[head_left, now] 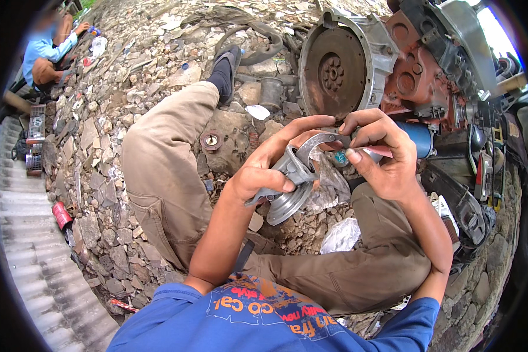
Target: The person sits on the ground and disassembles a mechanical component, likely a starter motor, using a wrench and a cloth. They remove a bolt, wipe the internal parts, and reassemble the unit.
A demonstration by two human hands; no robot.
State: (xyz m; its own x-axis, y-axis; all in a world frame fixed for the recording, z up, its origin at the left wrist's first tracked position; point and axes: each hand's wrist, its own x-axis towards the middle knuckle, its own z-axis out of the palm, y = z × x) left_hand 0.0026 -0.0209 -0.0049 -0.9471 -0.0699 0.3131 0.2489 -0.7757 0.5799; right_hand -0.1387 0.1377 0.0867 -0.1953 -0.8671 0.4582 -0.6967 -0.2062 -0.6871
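Observation:
My left hand (pixel 264 170) grips a grey metal bracket with a round pulley (pixel 287 202) at its lower end, held over my lap. My right hand (pixel 381 155) pinches the bracket's curved upper arm (pixel 320 144) between thumb and fingers. Both hands are on the same part, in front of a rusty engine flywheel (pixel 334 73) set in a grey housing. My legs in tan trousers (pixel 164 164) are spread on stony ground.
A red-brown engine block (pixel 419 70) with pipes and brackets stands at right, a blue cylinder (pixel 419 138) beside it. Clear plastic bags (pixel 340 234) lie between my legs. Another person in blue (pixel 44 53) sits far left. Corrugated sheet (pixel 29 258) runs along the left.

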